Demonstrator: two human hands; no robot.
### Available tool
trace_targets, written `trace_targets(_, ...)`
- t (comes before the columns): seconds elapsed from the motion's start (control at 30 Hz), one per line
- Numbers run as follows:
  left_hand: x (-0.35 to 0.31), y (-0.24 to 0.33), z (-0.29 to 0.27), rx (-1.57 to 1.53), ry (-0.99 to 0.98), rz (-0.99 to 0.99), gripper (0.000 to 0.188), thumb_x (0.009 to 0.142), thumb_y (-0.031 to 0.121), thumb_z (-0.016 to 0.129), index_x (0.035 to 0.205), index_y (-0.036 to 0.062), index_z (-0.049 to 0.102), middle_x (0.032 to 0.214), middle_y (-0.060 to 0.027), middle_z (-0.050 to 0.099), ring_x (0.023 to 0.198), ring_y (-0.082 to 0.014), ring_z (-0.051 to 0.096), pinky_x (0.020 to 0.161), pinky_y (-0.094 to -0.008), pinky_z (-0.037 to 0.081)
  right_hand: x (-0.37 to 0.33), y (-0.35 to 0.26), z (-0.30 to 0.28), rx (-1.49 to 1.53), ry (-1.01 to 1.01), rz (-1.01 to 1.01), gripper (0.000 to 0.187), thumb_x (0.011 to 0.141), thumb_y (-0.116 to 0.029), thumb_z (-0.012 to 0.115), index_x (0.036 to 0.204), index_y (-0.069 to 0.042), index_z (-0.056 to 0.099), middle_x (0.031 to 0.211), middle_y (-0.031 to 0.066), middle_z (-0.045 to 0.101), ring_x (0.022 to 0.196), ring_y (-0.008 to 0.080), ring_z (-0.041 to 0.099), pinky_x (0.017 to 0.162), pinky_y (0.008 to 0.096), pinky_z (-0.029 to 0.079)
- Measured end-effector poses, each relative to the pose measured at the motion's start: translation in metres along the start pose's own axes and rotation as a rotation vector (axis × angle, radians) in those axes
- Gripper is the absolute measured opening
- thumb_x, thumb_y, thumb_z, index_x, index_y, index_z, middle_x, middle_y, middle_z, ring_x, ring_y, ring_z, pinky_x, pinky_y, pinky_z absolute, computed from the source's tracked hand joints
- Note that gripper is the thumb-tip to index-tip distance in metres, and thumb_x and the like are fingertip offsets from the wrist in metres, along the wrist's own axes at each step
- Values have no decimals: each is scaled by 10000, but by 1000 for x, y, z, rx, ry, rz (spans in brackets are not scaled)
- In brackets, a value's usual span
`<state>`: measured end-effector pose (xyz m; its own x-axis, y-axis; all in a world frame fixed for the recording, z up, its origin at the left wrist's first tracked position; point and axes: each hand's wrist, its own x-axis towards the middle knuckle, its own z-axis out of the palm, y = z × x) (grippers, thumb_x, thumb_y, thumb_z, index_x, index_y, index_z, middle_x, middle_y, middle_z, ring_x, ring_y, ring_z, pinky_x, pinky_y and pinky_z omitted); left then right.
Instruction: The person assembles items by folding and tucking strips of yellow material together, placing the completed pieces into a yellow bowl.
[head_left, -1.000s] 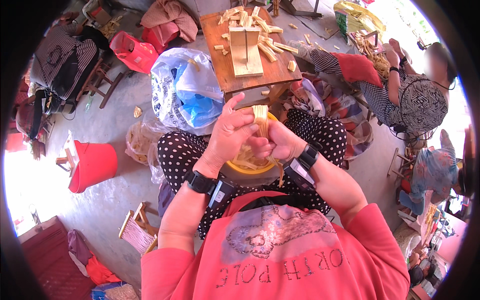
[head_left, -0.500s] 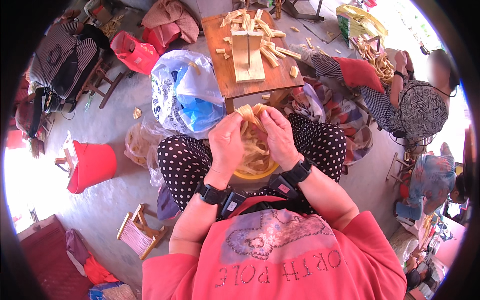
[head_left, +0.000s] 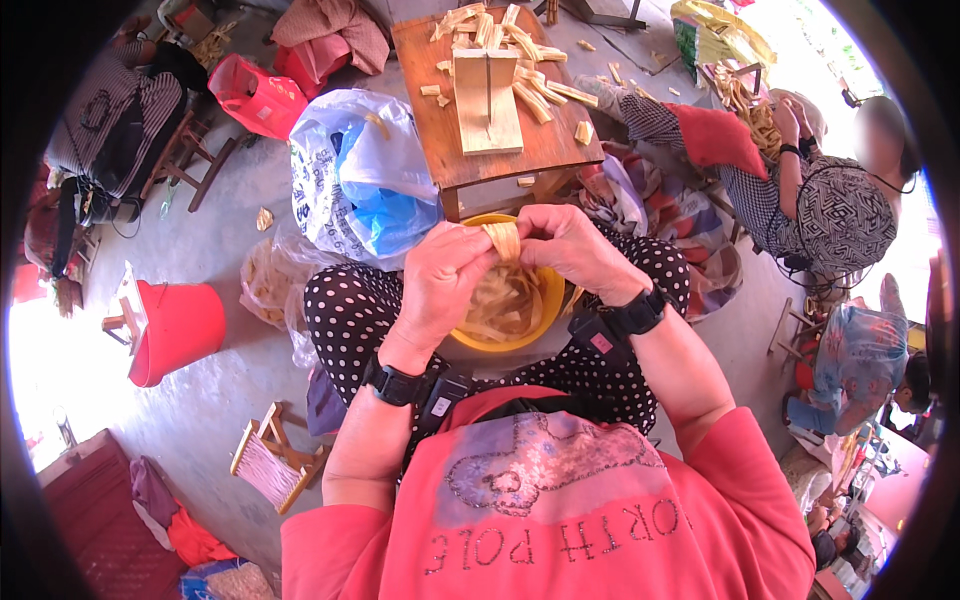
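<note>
A pale yellow ribbon-like strip (head_left: pixel 503 241), folded into a flat band, is held between my two hands above a yellow bowl (head_left: pixel 550 315). My left hand (head_left: pixel 440 275) pinches its left side, fingers closed. At its right side, my right hand (head_left: pixel 572 250) also has its fingers bent and pinched on it. More limp yellow strips (head_left: pixel 497 312) lie loose in the bowl between my knees. Just ahead stands a small wooden table (head_left: pixel 432 120) bearing a slotted wooden block (head_left: pixel 487 110) and several short folded yellow bundles (head_left: pixel 540 88).
Left of the table sits a white plastic bag (head_left: pixel 365 175) with something blue inside. A red bucket (head_left: pixel 178 330) and a small stool (head_left: pixel 275 460) are on the floor at left. A co-worker (head_left: pixel 820 205) sits at right beside a red cushion (head_left: pixel 720 137).
The strip has gone from a bunched loop to a flat band. My right hand has turned and moved up to the right, baring more of the bowl; the view has shifted slightly.
</note>
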<state>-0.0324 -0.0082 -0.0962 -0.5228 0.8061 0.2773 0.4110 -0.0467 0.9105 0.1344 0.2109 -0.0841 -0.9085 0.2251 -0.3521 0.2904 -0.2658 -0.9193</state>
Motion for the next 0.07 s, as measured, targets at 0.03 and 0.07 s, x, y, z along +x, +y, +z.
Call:
trace_targets(0.03, 2, -3, 1, 14, -47, -5, 258, 1069, 28, 948, 1324, 65, 952, 1235, -106, 940, 1145, -303, 846, 1016, -423, 669, 4, 5, -7, -85, -28, -16, 98, 1184, -67, 893, 1178, -36, 800, 1067, -53, 804, 944, 47, 724, 868, 255, 596)
trace_targets(0.07, 1, -4, 4, 10, -48, -10, 258, 1069, 28, 948, 1324, 65, 952, 1235, -106, 940, 1145, -303, 846, 1016, -423, 669, 8, 11, -11, -136, 27, 52, 113, 1159, -79, 910, 1168, -32, 807, 1039, -39, 807, 930, 57, 722, 860, 262, 602)
